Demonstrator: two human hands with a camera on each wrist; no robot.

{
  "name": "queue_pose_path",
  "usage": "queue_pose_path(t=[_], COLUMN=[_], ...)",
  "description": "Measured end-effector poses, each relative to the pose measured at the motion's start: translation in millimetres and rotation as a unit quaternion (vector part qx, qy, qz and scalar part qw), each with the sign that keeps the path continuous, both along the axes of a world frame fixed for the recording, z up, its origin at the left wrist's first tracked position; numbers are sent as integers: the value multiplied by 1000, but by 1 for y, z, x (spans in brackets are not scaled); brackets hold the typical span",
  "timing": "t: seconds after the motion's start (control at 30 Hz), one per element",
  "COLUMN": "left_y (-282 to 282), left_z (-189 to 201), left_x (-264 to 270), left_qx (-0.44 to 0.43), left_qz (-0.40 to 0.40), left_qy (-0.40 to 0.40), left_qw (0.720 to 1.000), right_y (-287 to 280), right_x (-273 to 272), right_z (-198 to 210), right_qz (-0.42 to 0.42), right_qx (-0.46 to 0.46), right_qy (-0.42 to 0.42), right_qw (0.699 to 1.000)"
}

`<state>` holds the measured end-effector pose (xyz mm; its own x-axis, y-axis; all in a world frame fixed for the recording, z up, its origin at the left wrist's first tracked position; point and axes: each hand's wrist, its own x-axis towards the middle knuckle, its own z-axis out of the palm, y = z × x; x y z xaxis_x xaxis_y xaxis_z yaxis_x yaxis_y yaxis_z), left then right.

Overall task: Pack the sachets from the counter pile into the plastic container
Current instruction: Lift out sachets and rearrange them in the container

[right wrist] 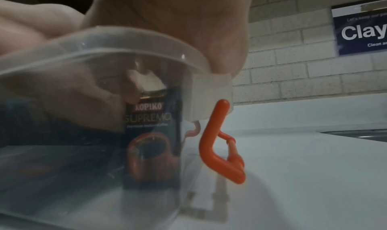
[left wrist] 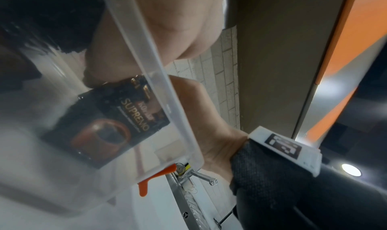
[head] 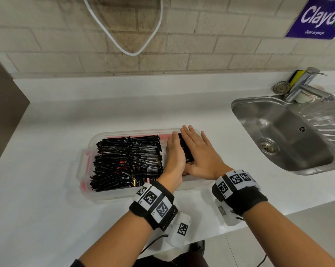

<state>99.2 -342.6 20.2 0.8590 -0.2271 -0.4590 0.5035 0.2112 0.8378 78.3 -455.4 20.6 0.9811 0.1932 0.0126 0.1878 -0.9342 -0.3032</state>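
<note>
A clear plastic container (head: 135, 132) with orange clips lies on the white counter. Its left part holds two rows of black coffee sachets (head: 128, 160) standing on edge. In the right part a small stack of sachets (head: 186, 151) stands between my two palms. My left hand (head: 174, 149) presses its left side, fingers straight and on edge. My right hand (head: 197, 149) lies flat against its right side, fingers spread. Through the container wall (left wrist: 167, 91) the left wrist view shows the front sachet (left wrist: 117, 126). The right wrist view shows that sachet (right wrist: 153, 134) beside an orange clip (right wrist: 217, 142).
A steel sink (head: 290, 135) with a tap (head: 307, 87) and a yellow sponge (head: 297, 76) sits at the right. A white cable (head: 124, 35) hangs on the brick wall, a purple sign (head: 321, 16) at top right. The counter's front edge runs just behind my wrists.
</note>
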Motion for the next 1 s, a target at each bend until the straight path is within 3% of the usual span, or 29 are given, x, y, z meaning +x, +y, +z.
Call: queue_pose_path(t=[0.23, 0.4, 0.5, 0.6, 0.67, 0.87, 1.0], left_y=[10, 55, 93, 126, 139, 143, 138], left_z=[16, 51, 70, 76, 75, 57, 44], left_x=[-8, 5, 15, 22, 23, 14, 12], left_qx=[70, 136, 240, 411, 477, 565, 592], left_qz=[-30, -133, -216, -313, -347, -401, -362], left_qy=[-107, -231, -323, -383, -376, -360, -387], left_qw=[991, 954, 890, 766, 714, 625, 608], right_y=[-3, -4, 1, 15, 28, 61, 70], right_x=[0, -1, -4, -5, -4, -1, 1], right_z=[-2, 5, 8, 15, 18, 13, 14], right_qz=[4, 14, 34, 53, 58, 77, 47], right_qx=[34, 108, 102, 65, 32, -56, -83], right_qy=[0, -28, -68, -87, -87, -56, -59], right_qw=[999, 994, 992, 993, 994, 994, 994])
